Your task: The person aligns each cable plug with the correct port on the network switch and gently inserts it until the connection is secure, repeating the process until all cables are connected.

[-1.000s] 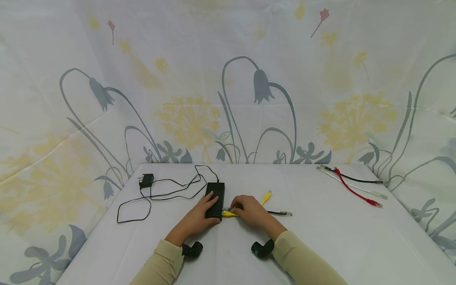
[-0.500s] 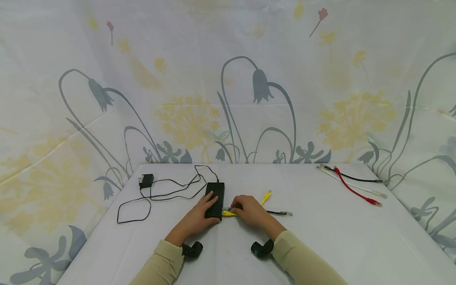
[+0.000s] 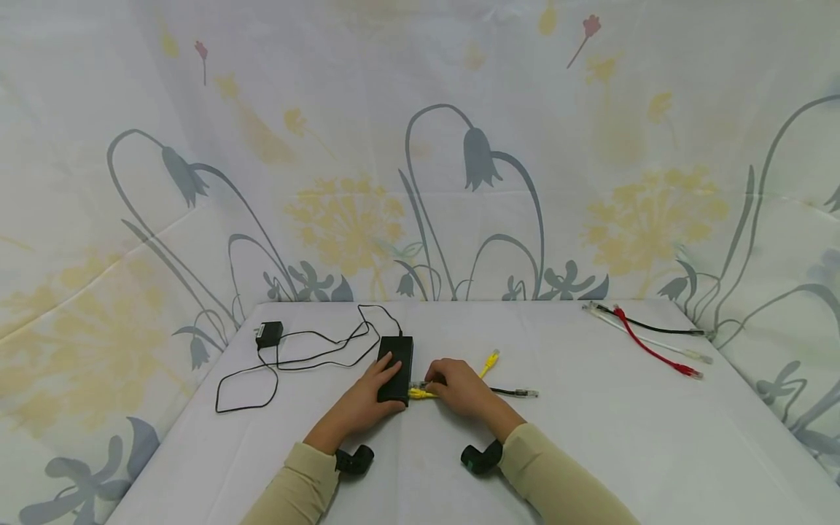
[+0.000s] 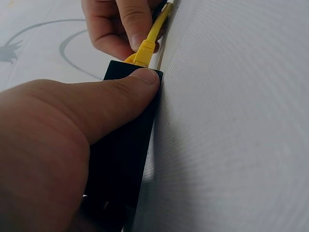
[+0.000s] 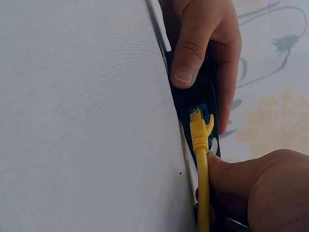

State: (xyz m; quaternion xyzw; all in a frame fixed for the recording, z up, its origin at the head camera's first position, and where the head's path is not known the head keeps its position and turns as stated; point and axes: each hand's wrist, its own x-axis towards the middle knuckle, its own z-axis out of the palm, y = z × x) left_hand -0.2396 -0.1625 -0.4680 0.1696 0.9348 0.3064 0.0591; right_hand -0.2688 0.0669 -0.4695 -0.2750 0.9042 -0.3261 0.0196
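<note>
A black network switch [image 3: 405, 357] lies on the white table, its row of ports facing right. My left hand [image 3: 359, 403] holds it, fingers across the top and thumb [image 4: 120, 96] against the near side. One plug of a yellow network cable [image 5: 199, 133] sits at a port at the near end. Just beyond it, my right hand [image 3: 464, 391] pinches a black network cable [image 3: 510, 392] close behind its plug, which is right at the ports and partly hidden by the yellow one. The free ends of both cables stick out to the right of this hand.
A black power adapter [image 3: 269, 334] lies at the left, its thin cord looping to the far end of the switch. At the back right are a red cable [image 3: 646, 350], a white cable [image 3: 656, 341] and another black cable [image 3: 659, 332]. A patterned curtain [image 3: 420, 240] stands behind the table.
</note>
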